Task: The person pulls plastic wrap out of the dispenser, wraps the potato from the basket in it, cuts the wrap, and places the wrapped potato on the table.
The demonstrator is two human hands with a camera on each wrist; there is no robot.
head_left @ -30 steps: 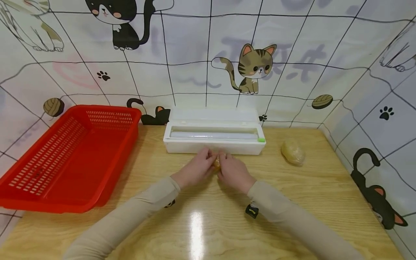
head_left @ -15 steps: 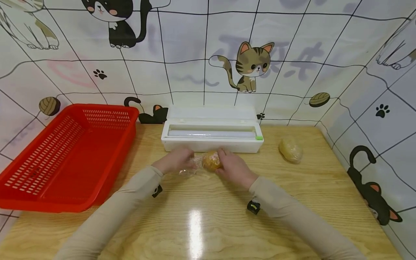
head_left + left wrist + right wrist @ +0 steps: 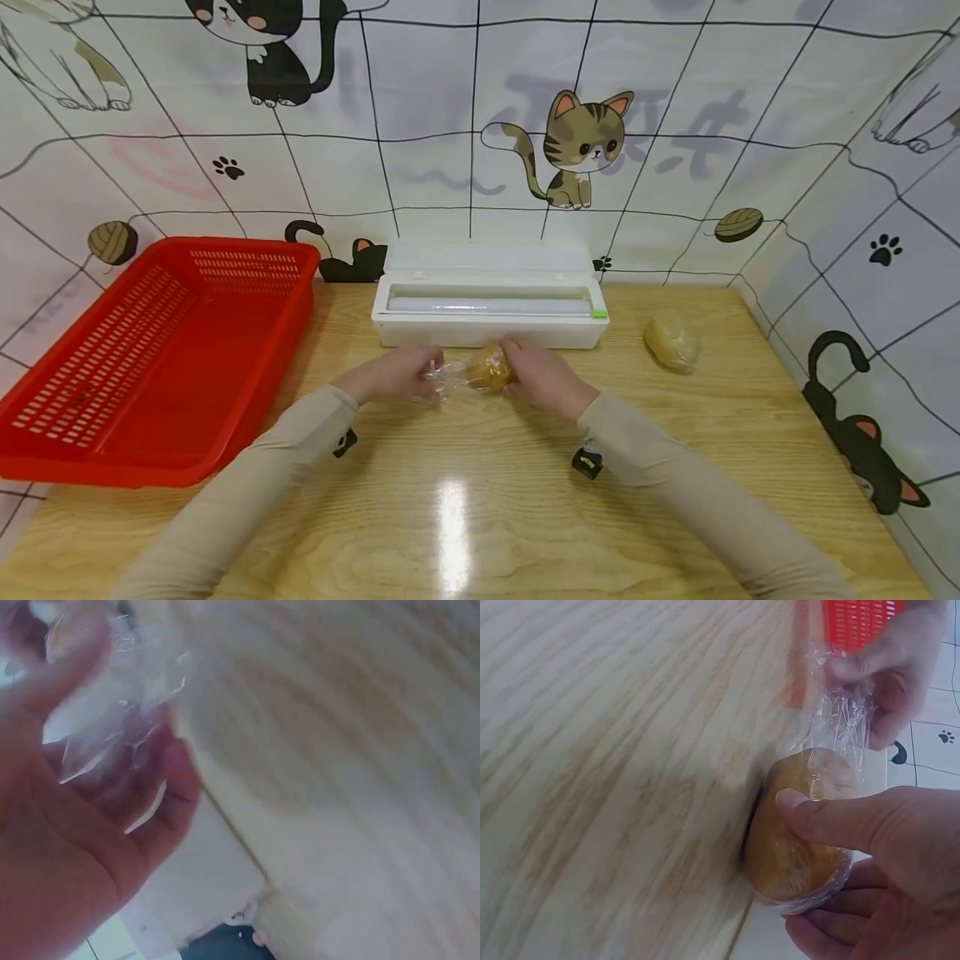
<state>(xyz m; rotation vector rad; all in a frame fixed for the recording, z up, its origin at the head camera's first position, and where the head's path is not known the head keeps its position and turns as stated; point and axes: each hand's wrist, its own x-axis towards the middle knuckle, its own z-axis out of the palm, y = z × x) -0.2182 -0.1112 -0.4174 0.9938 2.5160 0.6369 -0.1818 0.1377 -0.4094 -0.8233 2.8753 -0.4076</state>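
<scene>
A rounded yellow-brown potato-like item (image 3: pixel 791 832), partly covered in clear cling film (image 3: pixel 836 716), is on the wooden table in front of the white box. My right hand (image 3: pixel 546 379) grips its right side, thumb on top and fingers curled beneath in the right wrist view. To its left, my left hand (image 3: pixel 393 372) pinches the loose film end, which stretches out from the item. In the left wrist view the crumpled film lies between the left thumb and fingers; that view is blurred.
A white cling film box (image 3: pixel 491 332) stands open against the wall, a film roll (image 3: pixel 487 306) inside. To its right lies another film-wrapped yellowish lump (image 3: pixel 672 342). A red plastic basket (image 3: pixel 172 375) occupies the left of the table (image 3: pixel 525 517).
Both hands were close together over the item. My left hand has since moved left, drawing the film out, and the item has come into view in my right hand.
</scene>
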